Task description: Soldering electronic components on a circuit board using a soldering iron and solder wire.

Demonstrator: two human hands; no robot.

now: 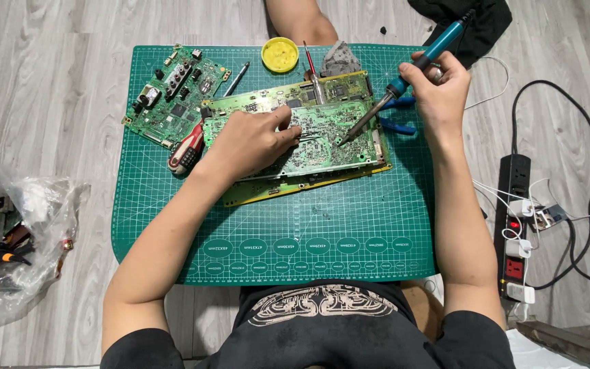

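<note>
two hands (257,140), one soldering iron (404,78), three circuit boards (322,130) on mat (322,225).

Your green cutting mat (349,232) lies on the grey wooden floor (49,82). At the mat's middle, your large green circuit board (322,147) rests on a second yellow-edged board (274,191). Your left hand (250,140) lies on the upper board; your right hand (438,85), near the mat's far right corner, holds the blue-handled soldering iron (404,78), tip on the board. A smaller green circuit board (175,92) sits at the far left corner, the round yellow tin (280,55) at the far edge. The black power strip (515,225) lies on the floor right of the mat, the clear plastic bag (15,239) left of it.
</note>
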